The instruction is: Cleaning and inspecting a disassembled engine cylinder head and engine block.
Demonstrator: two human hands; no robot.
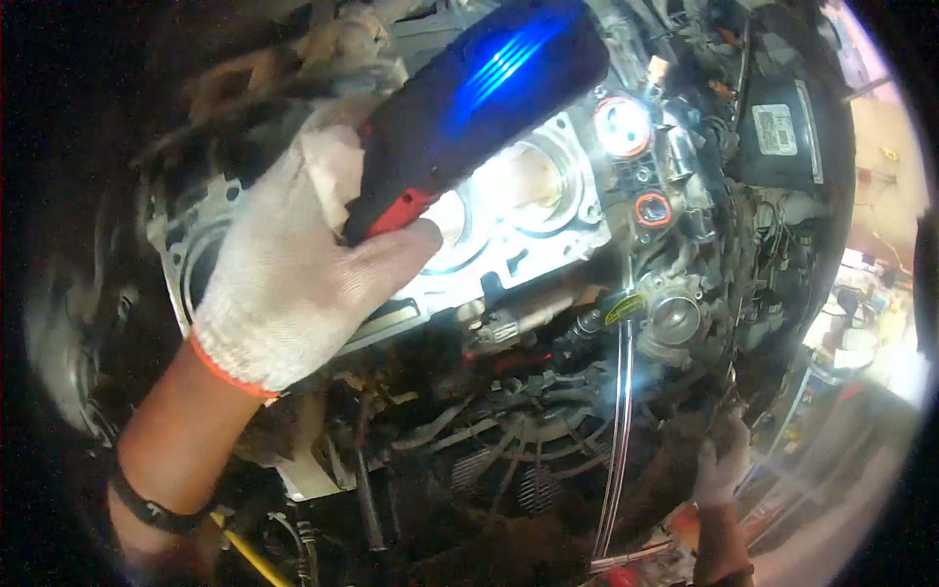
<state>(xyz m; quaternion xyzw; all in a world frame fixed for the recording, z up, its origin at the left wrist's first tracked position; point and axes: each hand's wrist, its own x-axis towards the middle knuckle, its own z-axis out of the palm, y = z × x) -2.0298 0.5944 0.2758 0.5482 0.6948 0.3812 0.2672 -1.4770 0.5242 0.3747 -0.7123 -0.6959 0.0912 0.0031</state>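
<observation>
My left hand (284, 264), in a white knit glove with an orange cuff, grips a black and red work light (421, 137) showing blue bars on its body. The light is held over the open engine block (528, 245), whose bright deck has several round cylinder bores (528, 186). My right hand (722, 465), also gloved, is at the lower right near the edge of the engine bay, its fingers curled on something dark that I cannot make out.
Ports with red seals (651, 208), a dipstick with a yellow loop (624, 308), hoses and a black box (782, 142) surround the block. A yellow bar (252, 553) crosses the lower left. Beyond the bay at right are a bright floor and cluttered items (851, 333).
</observation>
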